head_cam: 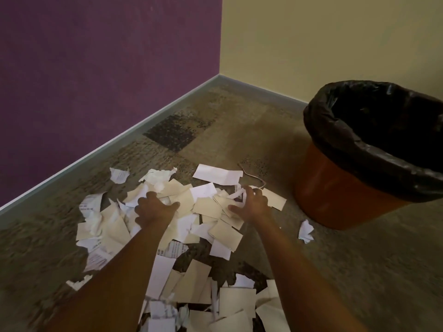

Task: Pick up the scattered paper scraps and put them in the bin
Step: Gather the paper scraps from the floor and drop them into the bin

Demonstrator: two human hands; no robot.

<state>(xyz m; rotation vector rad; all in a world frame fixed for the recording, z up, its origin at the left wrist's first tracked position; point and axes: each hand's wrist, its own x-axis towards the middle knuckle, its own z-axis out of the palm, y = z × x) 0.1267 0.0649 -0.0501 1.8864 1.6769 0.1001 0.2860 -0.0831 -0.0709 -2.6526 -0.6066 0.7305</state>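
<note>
Several torn white and cream paper scraps point(208, 207) lie scattered in a loose pile on the carpet, from the middle of the view down to the bottom edge. My left hand point(153, 207) rests palm down on the pile's left part, fingers spread over the scraps. To its right, my right hand point(249, 202) is down on the pile with fingers curled around a few scraps; whether it has lifted any I cannot tell. An orange bin point(335, 192) with a black liner stands at the right, its mouth open and dark inside.
One crumpled scrap point(305, 231) lies alone between the pile and the bin. A purple wall point(96, 80) and a yellow wall point(323, 39) meet in a corner behind, with a grey skirting board point(119, 140) along the carpet point(239, 130).
</note>
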